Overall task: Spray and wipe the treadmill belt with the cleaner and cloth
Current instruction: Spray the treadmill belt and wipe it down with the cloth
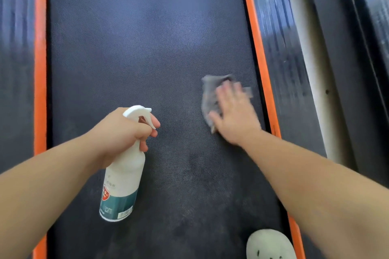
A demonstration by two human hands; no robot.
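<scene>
The dark textured treadmill belt (147,48) fills the middle of the head view, between two orange edge strips. My left hand (124,130) grips the neck of a white spray bottle (123,178) with a teal label, a finger on its trigger, nozzle pointing right above the belt. My right hand (233,115) lies flat with straight fingers on a grey cloth (208,94), pressing it onto the belt near the right orange strip (255,52). Hand and cloth are motion-blurred. Most of the cloth is hidden under the hand.
The left orange strip (40,69) borders a dark side rail (16,69). Beyond the right strip run a dark side rail (282,59) and a pale frame edge (305,59). A light shoe toe (269,244) rests on the belt at the bottom right.
</scene>
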